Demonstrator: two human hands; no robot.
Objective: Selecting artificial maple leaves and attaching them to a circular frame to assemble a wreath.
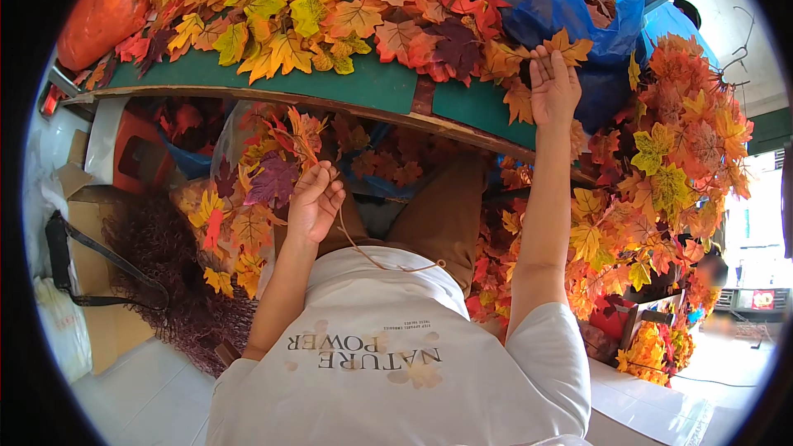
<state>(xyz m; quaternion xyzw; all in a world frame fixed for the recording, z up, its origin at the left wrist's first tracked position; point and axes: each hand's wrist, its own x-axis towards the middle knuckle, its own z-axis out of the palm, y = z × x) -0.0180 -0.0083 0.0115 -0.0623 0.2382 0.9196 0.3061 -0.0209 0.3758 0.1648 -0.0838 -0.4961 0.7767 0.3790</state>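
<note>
by the green table (372,84), left hand (315,201) pinches a brown stem (345,234); right hand (554,92), half-uncurled, touches orange leaves (573,47).

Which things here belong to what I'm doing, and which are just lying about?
In the job:
- thin brown stem, in your left hand
- orange leaves, at your right hand
- green table

Probably just lying about:
- cardboard box
- black strap
- white plastic bag
</note>
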